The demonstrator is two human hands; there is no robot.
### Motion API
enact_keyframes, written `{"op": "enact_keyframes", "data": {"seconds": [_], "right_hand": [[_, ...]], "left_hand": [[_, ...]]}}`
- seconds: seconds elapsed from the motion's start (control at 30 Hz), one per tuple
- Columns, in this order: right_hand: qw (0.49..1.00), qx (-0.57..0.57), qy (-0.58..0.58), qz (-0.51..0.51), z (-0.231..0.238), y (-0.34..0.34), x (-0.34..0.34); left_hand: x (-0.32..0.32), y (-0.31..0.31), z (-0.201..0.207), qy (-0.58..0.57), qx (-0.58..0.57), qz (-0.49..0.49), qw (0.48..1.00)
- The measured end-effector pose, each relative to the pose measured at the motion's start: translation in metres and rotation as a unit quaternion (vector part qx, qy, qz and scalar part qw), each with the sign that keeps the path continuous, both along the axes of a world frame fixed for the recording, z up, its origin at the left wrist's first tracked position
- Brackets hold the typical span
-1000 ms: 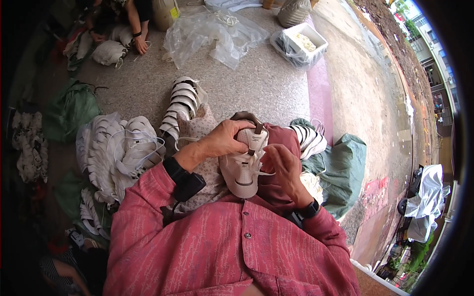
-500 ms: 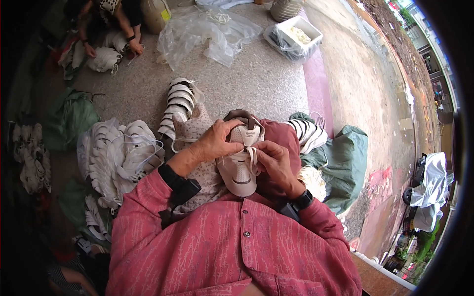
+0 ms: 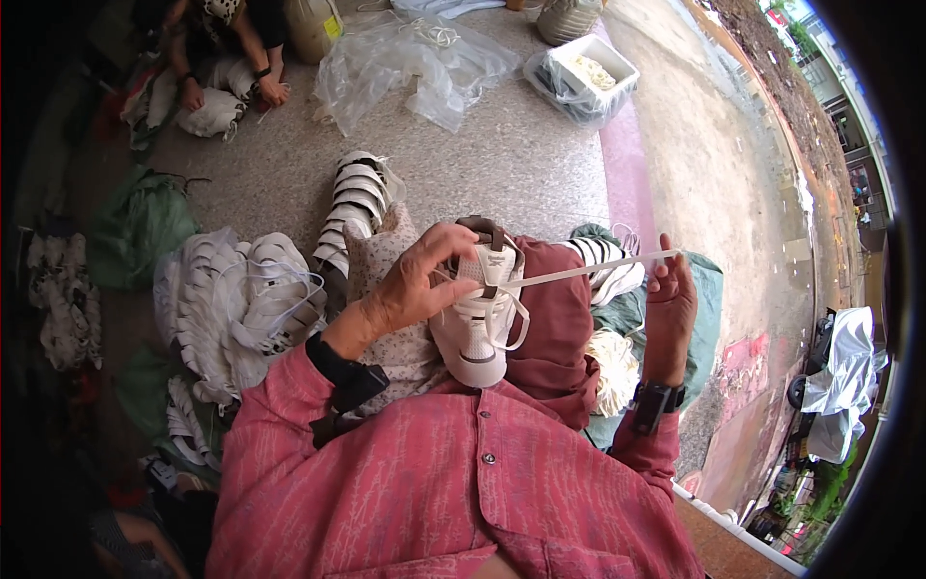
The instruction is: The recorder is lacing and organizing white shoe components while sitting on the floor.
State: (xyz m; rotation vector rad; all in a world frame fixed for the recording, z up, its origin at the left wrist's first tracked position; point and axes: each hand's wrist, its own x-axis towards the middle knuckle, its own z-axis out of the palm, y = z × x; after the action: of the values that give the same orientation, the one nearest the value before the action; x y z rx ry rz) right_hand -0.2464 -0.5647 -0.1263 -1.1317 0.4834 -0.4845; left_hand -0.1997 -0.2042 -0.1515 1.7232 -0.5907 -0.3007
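A cream shoe upper (image 3: pixel 475 340) rests on my lap with its toe toward me. My left hand (image 3: pixel 420 275) grips it at the tongue, fingers over the top and thumb by the upper eyelets. Off to the right, my right hand (image 3: pixel 671 304) is raised with the end of a flat white shoelace (image 3: pixel 588 269) pinched in its fingers. The lace runs taut from the upper eyelets to that hand. A loose loop of lace hangs at the shoe's right side, over the lower eyelets.
Stacked white uppers (image 3: pixel 349 207) lie beyond my left knee, with a larger pile (image 3: pixel 236 309) at the left. A bundle of cream laces (image 3: pixel 614 372) and a green sack (image 3: pixel 702 328) are at my right. Farther off are a white tub (image 3: pixel 617 72), clear plastic sheeting (image 3: pixel 415 72) and another person's hands (image 3: pixel 273 92).
My right hand has moved from the shoe's eyelets out to the right, drawing the lace out straight. My left hand stays at the tongue.
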Motion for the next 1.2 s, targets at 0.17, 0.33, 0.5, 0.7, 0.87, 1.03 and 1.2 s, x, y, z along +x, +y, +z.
{"op": "enact_keyframes", "data": {"seconds": [0.17,0.33,0.5,0.7,0.87,1.03,1.2], "right_hand": [[0.871,0.463,-0.101,0.130,-0.022,-0.035,0.001],[0.909,0.407,-0.082,0.019,-0.033,-0.122,-0.008],[0.904,0.424,-0.045,-0.031,-0.033,-0.165,-0.021],[0.947,0.315,-0.016,0.063,-0.057,-0.148,-0.027],[0.932,0.353,-0.041,0.065,-0.072,-0.150,-0.032],[0.929,0.364,-0.036,0.057,-0.085,-0.184,-0.041],[0.936,0.349,-0.041,-0.034,-0.091,-0.214,-0.052]], "left_hand": [[-0.010,0.001,0.001,-0.218,0.119,-0.015,0.969],[-0.007,-0.002,0.004,-0.215,0.086,-0.014,0.973],[-0.005,0.000,0.011,-0.119,0.141,-0.039,0.982],[-0.020,-0.005,0.016,-0.286,0.210,0.060,0.933],[-0.021,-0.009,0.012,-0.339,0.199,0.038,0.919],[-0.008,0.016,0.005,-0.458,0.221,0.062,0.859],[0.035,0.158,0.032,-0.489,0.421,0.294,0.705]]}}
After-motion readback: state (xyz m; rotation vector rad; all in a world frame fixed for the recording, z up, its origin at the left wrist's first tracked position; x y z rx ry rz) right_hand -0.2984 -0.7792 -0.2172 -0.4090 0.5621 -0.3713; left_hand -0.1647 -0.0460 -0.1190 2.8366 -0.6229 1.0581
